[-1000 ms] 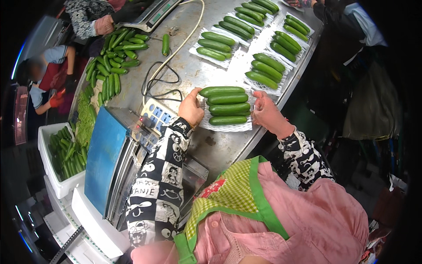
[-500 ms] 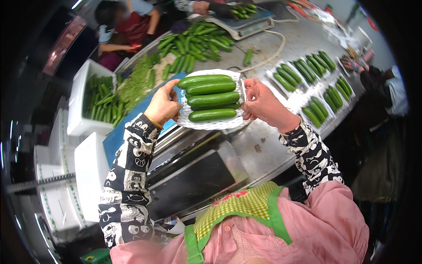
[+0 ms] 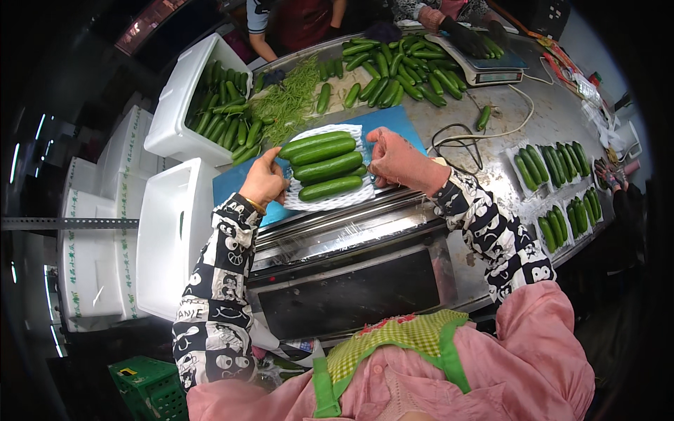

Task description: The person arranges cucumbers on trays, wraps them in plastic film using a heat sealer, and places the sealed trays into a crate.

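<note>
The left hand point(image 3: 265, 180) grips a white tray point(image 3: 357, 197) of cucumbers point(image 3: 324, 167), the right hand point(image 3: 404, 164) at its other end, over a blue panel point(image 3: 405, 128); loose cucumbers point(image 3: 414, 74) heap toward the far edge of the desk point(image 3: 562, 121), filled trays point(image 3: 512, 155) by its right edge

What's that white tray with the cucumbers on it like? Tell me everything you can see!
The white tray has a bumpy, net-like surface that looks like foam. Several shiny green cucumbers lie side by side on it, hiding its middle. It is slightly askew above a blue surface; I can't tell if it rests there. The left hand holds its left edge, and the right hand is at its right edge.
</note>
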Demonstrator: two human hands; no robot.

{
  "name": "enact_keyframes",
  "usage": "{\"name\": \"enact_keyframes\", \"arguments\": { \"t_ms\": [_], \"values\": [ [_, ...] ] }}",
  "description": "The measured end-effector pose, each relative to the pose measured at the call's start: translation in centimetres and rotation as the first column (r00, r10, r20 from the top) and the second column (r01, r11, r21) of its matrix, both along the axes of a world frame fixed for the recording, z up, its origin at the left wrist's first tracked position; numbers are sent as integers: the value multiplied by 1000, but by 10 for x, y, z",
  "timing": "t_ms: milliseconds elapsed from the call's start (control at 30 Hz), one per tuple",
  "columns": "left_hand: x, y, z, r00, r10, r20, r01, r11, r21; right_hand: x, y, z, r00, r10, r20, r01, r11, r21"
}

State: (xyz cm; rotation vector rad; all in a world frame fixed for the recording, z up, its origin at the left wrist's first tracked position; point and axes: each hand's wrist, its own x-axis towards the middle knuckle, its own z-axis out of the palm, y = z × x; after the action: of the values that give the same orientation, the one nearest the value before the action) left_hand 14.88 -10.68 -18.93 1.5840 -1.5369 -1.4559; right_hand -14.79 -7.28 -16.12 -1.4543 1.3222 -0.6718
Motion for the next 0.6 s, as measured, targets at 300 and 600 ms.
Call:
{"name": "enact_keyframes", "arguments": {
  "t_ms": [300,600],
  "values": [
    [27,-1,-44,997,-36,-66,41,996,75,20,-9,-32,971,24,-236,-35,999,-40],
    [55,18,-41,985,99,142,-36,919,-392,50,16,-6,938,-98,-332,-41,921,-387]
  ]
}}
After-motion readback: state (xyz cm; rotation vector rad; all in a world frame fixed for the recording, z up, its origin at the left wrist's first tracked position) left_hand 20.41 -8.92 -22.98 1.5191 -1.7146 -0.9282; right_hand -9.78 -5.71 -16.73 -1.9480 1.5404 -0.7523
